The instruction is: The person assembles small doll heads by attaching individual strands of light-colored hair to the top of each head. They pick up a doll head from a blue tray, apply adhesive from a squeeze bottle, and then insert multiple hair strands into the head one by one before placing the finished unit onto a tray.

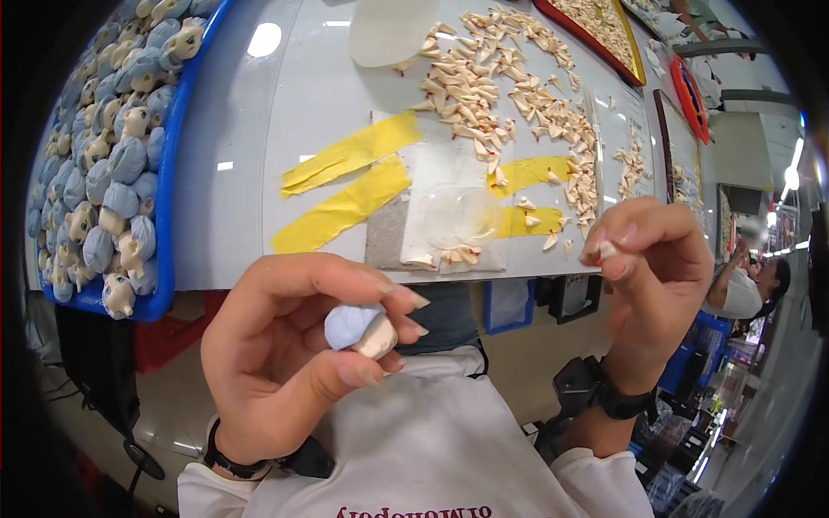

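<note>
My left hand [285, 358] is closed around a small doll head [358, 331] with light-blue hair and a pale face side, held in front of my shirt below the table edge. Between the thumb and fingertips of my right hand [661, 268] is a small cream-coloured piece [608, 249], mostly covered by the fingers. It resembles the many loose cream pointed pieces [466, 91] with red tips spread over the table. Between my hands, at the table's near edge, stands a clear round cup [471, 216] on a white sheet.
At the left, a blue tray [184, 112] is packed with blue-haired doll heads. Yellow tape strips [345, 194] cross the white table [233, 190]. A red-rimmed tray [596, 34] of cream pieces lies at the far right. Another person [749, 289] sits beyond my right arm.
</note>
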### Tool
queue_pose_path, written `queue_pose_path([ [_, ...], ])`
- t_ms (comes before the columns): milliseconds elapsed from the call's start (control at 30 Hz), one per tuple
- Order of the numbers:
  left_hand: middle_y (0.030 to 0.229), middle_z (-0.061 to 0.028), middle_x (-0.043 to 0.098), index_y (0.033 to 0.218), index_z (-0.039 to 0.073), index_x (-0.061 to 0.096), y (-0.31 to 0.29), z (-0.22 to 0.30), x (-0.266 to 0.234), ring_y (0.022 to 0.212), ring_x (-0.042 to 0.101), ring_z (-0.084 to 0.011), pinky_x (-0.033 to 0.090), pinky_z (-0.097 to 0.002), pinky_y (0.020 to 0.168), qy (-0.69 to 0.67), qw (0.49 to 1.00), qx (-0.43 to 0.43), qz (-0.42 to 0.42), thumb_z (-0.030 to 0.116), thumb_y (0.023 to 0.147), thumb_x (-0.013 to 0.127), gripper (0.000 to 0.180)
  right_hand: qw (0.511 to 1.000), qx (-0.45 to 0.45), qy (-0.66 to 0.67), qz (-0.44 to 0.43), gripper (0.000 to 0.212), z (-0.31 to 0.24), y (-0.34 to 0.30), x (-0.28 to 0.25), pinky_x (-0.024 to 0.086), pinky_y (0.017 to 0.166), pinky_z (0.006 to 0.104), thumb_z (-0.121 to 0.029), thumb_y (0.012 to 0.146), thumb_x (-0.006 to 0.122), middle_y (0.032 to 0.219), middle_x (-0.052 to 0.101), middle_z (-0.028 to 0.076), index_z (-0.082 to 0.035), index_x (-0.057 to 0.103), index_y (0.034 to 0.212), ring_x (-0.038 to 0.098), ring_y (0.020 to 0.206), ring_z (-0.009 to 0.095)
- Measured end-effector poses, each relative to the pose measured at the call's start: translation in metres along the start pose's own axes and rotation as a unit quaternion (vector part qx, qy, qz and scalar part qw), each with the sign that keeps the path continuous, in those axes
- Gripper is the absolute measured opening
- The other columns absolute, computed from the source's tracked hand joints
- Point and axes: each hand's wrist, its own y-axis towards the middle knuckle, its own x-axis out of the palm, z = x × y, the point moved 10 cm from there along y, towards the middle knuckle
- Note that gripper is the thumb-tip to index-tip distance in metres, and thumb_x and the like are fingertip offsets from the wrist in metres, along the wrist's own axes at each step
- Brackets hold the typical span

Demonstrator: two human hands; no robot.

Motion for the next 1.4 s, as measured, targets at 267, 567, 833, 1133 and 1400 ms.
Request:
queue_pose_path([
  [267, 0.092, -0.0171, 0.055, 0.099, 0.000, 0.048, 0.002, 0.006, -0.009, 0.068, 0.059, -0.0186, 0.047, -0.0214, 0.050, -0.025, 0.997, 0.063, -0.028, 0.029, 0.083, 0.063, 0.036, 0.978, -0.055, -0.200, 0.011, 0.013, -0.015, 0.020, 0.012, 0.046, 0.065, 0.0254, 0.003, 0.077, 0.063, 0.078, 0.058, 0.011, 0.001, 0.052, 0.084, 0.056, 0.069, 0.014],
  [567, 0.096, -0.0192, 0.054, 0.098, 0.001, 0.052, 0.007, 0.008, -0.012, 0.070, 0.059, -0.0181, 0.048, -0.0224, 0.054, -0.016, 0.990, 0.089, -0.107, 0.025, 0.082, 0.065, 0.032, 0.984, 0.052, -0.172, 0.012, 0.014, -0.002, 0.024, 0.011, 0.045, 0.063, 0.0246, -0.002, 0.077, 0.064, 0.078, 0.059, 0.011, 0.000, 0.053, 0.084, 0.055, 0.068, 0.013],
  [833, 0.099, -0.0206, 0.054, 0.099, -0.001, 0.054, 0.008, 0.003, -0.011, 0.070, 0.060, -0.0189, 0.049, -0.0240, 0.055, -0.034, 0.994, 0.047, -0.088, 0.022, 0.078, 0.069, 0.034, 0.994, 0.043, -0.098, 0.009, 0.015, 0.004, 0.023, 0.004, 0.050, 0.065, 0.0243, 0.008, 0.072, 0.064, 0.079, 0.062, 0.012, 0.004, 0.055, 0.084, 0.060, 0.068, 0.015],
  [1133, 0.102, -0.0213, 0.054, 0.098, -0.005, 0.057, 0.007, 0.002, -0.003, 0.078, 0.061, -0.0225, 0.050, -0.0286, 0.070, 0.022, 0.989, 0.026, -0.144, 0.015, 0.075, 0.072, 0.034, 0.964, -0.042, -0.238, -0.107, 0.017, -0.011, 0.029, 0.049, 0.042, 0.064, 0.0266, 0.006, 0.067, 0.066, 0.076, 0.056, 0.010, 0.001, 0.055, 0.079, 0.053, 0.071, 0.017],
  [1400, 0.103, -0.0220, 0.054, 0.097, -0.006, 0.058, 0.009, 0.008, 0.004, 0.079, 0.060, -0.0220, 0.049, -0.0291, 0.072, 0.044, 0.977, 0.086, -0.189, 0.010, 0.073, 0.073, 0.032, 0.844, -0.188, -0.482, -0.142, 0.018, -0.033, 0.029, 0.097, 0.038, 0.061, 0.0288, 0.008, 0.052, 0.064, 0.069, 0.052, 0.007, -0.001, 0.057, 0.066, 0.050, 0.068, 0.020],
])
